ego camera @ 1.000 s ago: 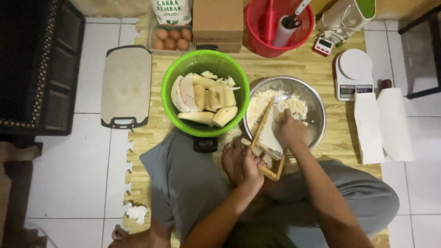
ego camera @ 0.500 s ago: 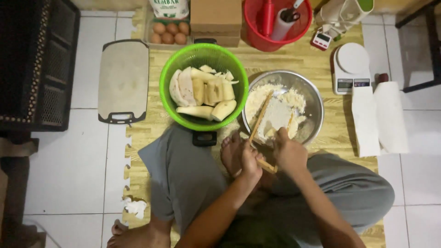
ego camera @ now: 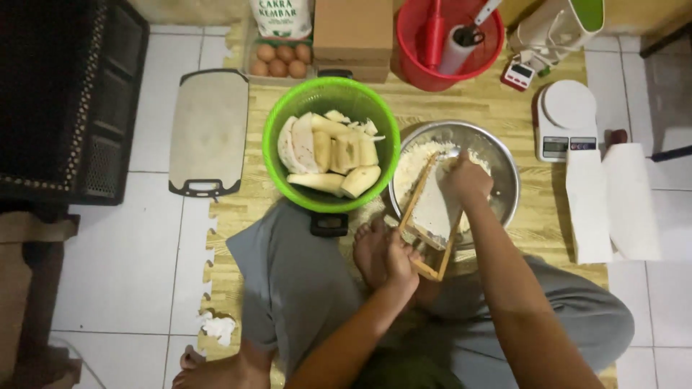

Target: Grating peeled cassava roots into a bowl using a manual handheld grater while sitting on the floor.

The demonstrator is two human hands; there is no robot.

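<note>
A wooden-framed grater (ego camera: 431,216) leans into a metal bowl (ego camera: 504,180) that holds white grated shreds (ego camera: 414,164). My left hand (ego camera: 400,259) grips the grater's near end, over my crossed legs. Closed around a piece I cannot make out, my right hand (ego camera: 465,176) presses at the grater's far end, above the bowl. To the left stands a green basket (ego camera: 288,115) with several peeled pale root pieces (ego camera: 328,155).
A grey cutting board (ego camera: 207,133) lies left on the tiled floor. Behind are a tray of eggs (ego camera: 281,59), a cardboard box (ego camera: 353,32), a red bucket with tools (ego camera: 447,39), a white scale (ego camera: 566,119) and white cloths (ego camera: 613,202).
My right hand went down the grater toward me, then back up to its far end over the bowl. My left hand has stayed on the near end.
</note>
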